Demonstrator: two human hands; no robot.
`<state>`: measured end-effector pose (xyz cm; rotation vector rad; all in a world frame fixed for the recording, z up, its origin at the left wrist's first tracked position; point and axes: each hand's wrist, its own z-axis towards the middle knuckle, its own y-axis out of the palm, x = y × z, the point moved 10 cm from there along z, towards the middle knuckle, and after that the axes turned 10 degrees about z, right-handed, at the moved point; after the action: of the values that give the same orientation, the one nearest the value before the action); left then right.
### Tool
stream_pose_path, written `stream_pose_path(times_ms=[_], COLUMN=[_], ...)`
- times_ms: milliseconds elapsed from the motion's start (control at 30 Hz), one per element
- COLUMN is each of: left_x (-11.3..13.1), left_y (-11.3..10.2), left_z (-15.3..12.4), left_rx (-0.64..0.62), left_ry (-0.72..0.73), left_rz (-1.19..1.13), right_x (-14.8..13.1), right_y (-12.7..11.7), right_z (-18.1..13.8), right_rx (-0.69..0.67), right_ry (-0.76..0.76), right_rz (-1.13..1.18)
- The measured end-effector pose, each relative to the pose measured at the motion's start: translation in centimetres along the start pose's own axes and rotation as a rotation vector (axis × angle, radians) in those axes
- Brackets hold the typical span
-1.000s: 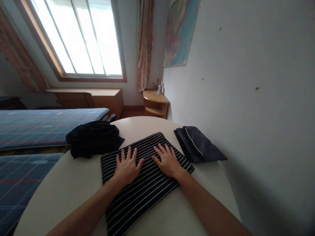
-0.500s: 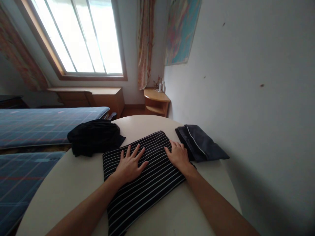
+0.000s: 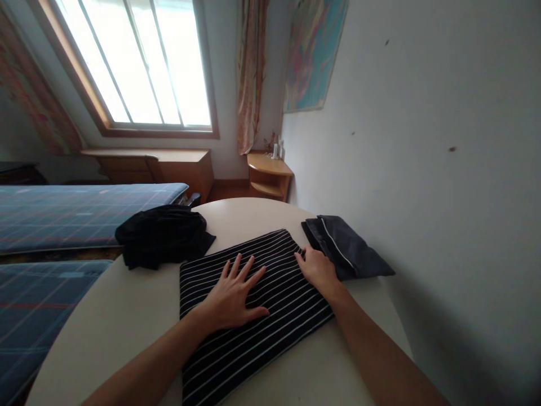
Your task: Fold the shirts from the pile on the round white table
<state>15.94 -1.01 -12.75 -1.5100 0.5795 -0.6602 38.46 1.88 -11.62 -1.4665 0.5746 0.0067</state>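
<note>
A folded black cloth with thin white stripes [image 3: 253, 338] lies flat on the round table, tilted toward the upper right. My left hand [image 3: 232, 296] rests palm down on its middle, fingers spread. At the cloth's upper right edge, my right hand [image 3: 318, 269] grips the border, with the thumb on top and the other fingers curled over the side, partly hidden. Just beyond that hand sits a folded dark grey cloth [image 3: 350, 245] with a light piping line. A crumpled black cloth [image 3: 164, 234] lies at the table's left rear.
The round cream table [image 3: 105, 321] stands close to a white wall [image 3: 422, 197] on the right. Beds with blue plaid covers [image 3: 63, 217] are on the left. Farther back are a wooden desk [image 3: 186, 163], a corner shelf [image 3: 270, 164] and a bright window.
The striped cloth has shifted and turned slightly to the right. My left hand slid right and nearer to me across it; my right hand moved right, its fingers closing on the edge.
</note>
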Motion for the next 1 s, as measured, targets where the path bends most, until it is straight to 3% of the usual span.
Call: stream_pose_path(times_ms=[133, 300, 467, 600, 767, 1000], left_x=[3.3, 4.1, 0.2, -2.9, -3.4, -3.9], left_y=[0.4, 0.0, -1.2, -0.1, 0.1, -2.1], left_z=[-0.7, -0.7, 0.3, 1.0, 1.3, 0.6], left_rx=[-0.018, -0.037, 0.013, 0.001, 0.011, 0.119], left_ry=[0.120, 0.119, -0.009, -0.110, -0.131, -0.256], left_rz=[-0.024, -0.056, -0.011, 0.029, 0.007, 0.019], right_x=[0.1, 0.4, 0.6, 0.6, 0.9, 1.9], right_y=[-0.3, -0.5, -1.3, -2.1, -2.7, -4.8], right_z=[0.0, -0.3, -0.5, -0.5, -0.2, 0.8], right_rx=[0.003, -0.024, -0.012, 0.022, 0.069, 0.143], right_ry=[-0.022, -0.022, -0.022, -0.041, -0.061, -0.071], right_rz=[-0.004, -0.018, -0.011, 0.050, 0.104, 0.121])
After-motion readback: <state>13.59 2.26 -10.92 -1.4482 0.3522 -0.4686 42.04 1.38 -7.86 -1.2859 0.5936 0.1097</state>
